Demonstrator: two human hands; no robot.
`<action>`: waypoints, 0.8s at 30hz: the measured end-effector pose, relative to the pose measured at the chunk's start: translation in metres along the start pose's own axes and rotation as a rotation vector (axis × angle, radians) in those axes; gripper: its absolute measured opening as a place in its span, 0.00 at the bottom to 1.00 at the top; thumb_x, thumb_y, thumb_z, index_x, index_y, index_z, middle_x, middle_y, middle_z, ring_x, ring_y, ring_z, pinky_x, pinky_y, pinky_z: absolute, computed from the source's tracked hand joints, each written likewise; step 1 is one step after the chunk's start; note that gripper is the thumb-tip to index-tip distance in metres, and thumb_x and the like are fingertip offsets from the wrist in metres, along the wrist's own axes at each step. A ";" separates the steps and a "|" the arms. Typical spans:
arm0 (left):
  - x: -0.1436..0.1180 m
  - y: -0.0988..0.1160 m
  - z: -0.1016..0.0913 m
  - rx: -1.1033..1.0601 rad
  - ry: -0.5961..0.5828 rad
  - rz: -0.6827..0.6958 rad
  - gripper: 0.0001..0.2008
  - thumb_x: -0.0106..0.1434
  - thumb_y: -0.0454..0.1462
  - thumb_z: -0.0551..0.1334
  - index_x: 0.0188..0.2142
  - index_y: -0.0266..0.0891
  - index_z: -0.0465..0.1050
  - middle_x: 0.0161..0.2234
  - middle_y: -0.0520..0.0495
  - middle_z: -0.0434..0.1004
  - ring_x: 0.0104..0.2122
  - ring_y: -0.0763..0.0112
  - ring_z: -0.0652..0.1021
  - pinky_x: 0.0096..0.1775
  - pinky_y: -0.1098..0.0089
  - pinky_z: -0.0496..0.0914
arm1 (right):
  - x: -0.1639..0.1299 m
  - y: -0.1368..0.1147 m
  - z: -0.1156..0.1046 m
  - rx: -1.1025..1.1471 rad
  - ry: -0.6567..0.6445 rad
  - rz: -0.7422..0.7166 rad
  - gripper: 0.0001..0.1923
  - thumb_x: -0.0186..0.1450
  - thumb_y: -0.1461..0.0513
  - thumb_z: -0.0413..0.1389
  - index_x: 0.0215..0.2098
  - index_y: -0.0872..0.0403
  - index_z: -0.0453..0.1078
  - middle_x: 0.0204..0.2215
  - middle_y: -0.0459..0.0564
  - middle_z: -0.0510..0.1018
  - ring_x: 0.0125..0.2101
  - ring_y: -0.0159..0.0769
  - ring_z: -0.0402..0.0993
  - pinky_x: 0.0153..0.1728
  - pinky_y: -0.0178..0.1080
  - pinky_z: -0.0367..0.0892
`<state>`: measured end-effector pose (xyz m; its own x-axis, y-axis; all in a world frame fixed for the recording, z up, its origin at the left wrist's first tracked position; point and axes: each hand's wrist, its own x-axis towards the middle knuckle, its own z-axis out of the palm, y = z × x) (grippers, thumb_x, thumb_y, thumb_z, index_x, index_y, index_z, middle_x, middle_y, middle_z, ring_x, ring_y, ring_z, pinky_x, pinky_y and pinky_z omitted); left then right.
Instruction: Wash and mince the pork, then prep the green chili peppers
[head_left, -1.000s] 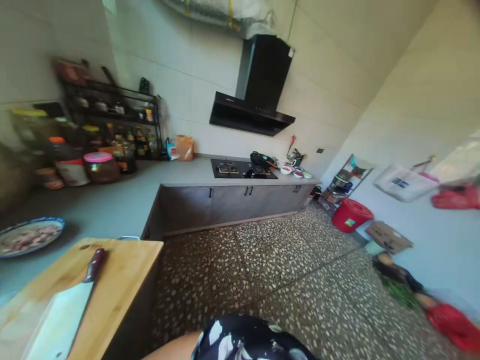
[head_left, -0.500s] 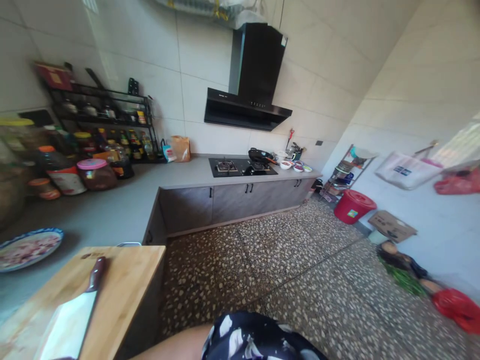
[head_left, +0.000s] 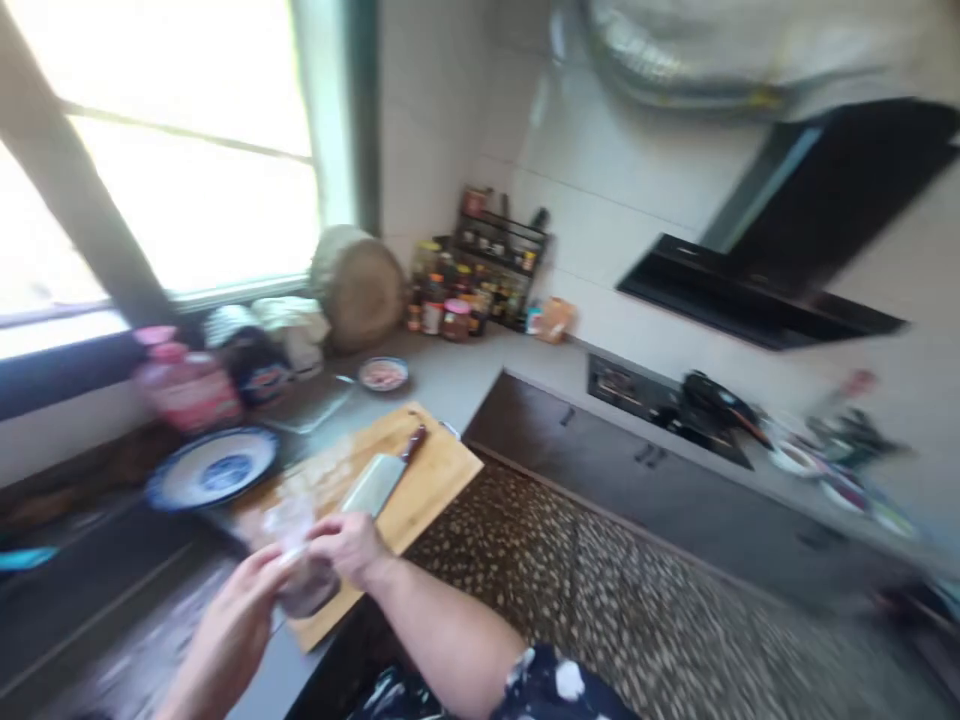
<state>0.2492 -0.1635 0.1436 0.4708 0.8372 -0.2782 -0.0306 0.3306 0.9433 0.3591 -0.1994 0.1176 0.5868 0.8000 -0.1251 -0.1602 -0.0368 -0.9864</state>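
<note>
My left hand (head_left: pixel 249 592) and my right hand (head_left: pixel 354 546) are together over the near edge of the wooden cutting board (head_left: pixel 439 485). Between them they pinch the neck of a clear plastic bag (head_left: pixel 309 588); its dull, brownish contents are too blurred to name. Flat on the board, just beyond my right hand, lies a cleaver (head_left: pixel 375 484) with a dark red-brown handle. A blue-and-white plate (head_left: pixel 255 490) is to the left of the board. Past the board's far end is a smaller plate (head_left: pixel 363 375) bearing pinkish pieces that look like cut meat.
Pink bottles (head_left: pixel 187 388) stand under the window. Sauce bottles and jars (head_left: pixel 456 320) crowd the corner beside a black rack (head_left: pixel 502 245). Along the right counter are a gas stove (head_left: pixel 622 385), a black wok (head_left: pixel 709 392) and bowls (head_left: pixel 795 458). A dark sink edge (head_left: pixel 97 585) is at left.
My view has swung left toward the window and sink. Both hands have come into view, holding the plastic bag. The cleaver still lies on the board.
</note>
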 end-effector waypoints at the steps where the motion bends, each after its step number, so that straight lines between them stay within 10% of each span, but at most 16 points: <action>1: 0.004 0.000 -0.009 -0.054 -0.033 -0.007 0.24 0.41 0.44 0.72 0.36 0.34 0.70 0.32 0.48 0.76 0.31 0.65 0.74 0.31 0.70 0.69 | 0.006 0.002 0.003 0.030 -0.036 0.037 0.04 0.47 0.67 0.58 0.22 0.54 0.73 0.14 0.38 0.67 0.17 0.24 0.59 0.19 0.28 0.56; 7: 0.009 -0.006 -0.035 -0.281 0.082 0.000 0.25 0.35 0.41 0.74 0.34 0.36 0.70 0.29 0.51 0.76 0.28 0.71 0.74 0.29 0.75 0.67 | 0.022 0.007 0.025 0.060 -0.250 0.075 0.06 0.47 0.64 0.58 0.24 0.56 0.67 0.16 0.39 0.65 0.17 0.25 0.57 0.19 0.29 0.55; 14: 0.023 -0.013 -0.051 -0.528 0.336 -0.005 0.19 0.35 0.37 0.72 0.28 0.34 0.72 0.28 0.51 0.73 0.28 0.74 0.73 0.28 0.77 0.68 | 0.024 0.002 0.044 -0.698 -0.250 -0.727 0.06 0.56 0.59 0.56 0.31 0.53 0.70 0.29 0.48 0.70 0.33 0.35 0.65 0.37 0.37 0.61; 24: 0.071 -0.019 -0.039 -0.612 0.509 -0.058 0.15 0.41 0.36 0.69 0.28 0.35 0.67 0.23 0.52 0.72 0.22 0.74 0.72 0.25 0.75 0.67 | 0.094 0.026 0.059 -0.915 -0.367 -1.210 0.05 0.53 0.63 0.51 0.20 0.54 0.62 0.21 0.46 0.65 0.27 0.33 0.59 0.29 0.37 0.53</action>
<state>0.2486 -0.0928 0.0986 0.0308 0.8590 -0.5111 -0.5664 0.4364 0.6991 0.3627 -0.0899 0.0865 -0.2356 0.7137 0.6596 0.8467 0.4840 -0.2212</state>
